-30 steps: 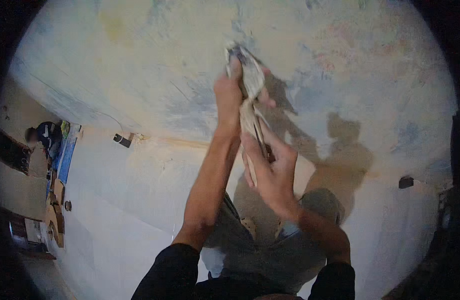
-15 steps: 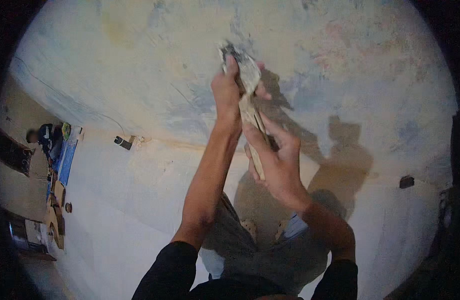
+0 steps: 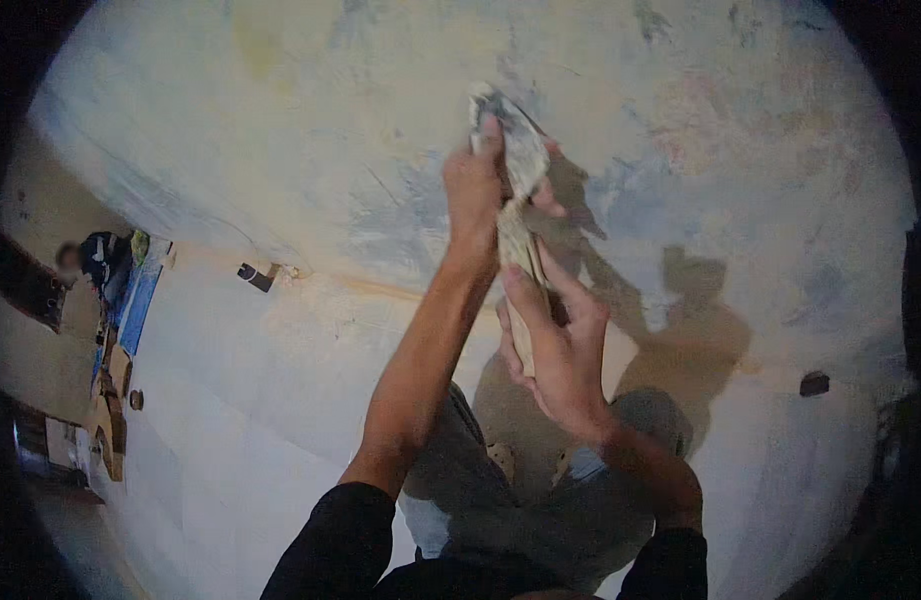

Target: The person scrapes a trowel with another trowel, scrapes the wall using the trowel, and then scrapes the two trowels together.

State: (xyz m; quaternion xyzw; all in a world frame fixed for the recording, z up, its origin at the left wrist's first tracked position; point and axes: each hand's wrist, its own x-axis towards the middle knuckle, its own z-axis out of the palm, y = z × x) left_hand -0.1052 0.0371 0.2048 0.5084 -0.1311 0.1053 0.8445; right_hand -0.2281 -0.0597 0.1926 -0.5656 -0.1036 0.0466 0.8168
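Putty knife [image 3: 513, 228], or a similar flat-ended tool, sits between the two hands in the head view, slanting up before a blotchy, pale wall [image 3: 310, 130]. Its broad end [image 3: 526, 155] is coated whitish, with darker grey near the tip; blur hides whether all of that is metal. The left hand [image 3: 474, 190] grips this end, thumb laid along its face and fingertips showing past the far edge. The right hand [image 3: 565, 335] is wrapped around the long tan handle [image 3: 521, 345], thumb on top. A dark line runs beside the handle, and I cannot tell whether it is a gap or a second tool. Whether the broad end touches the wall is unclear too.

The tool is probably light and stiff, the handle rigid and easy to hold. The coated face may be slick if wet, and its edges could be sharp, so the handle looks the surest hold; at the broad end, the flat faces suit fingers better than the rim.
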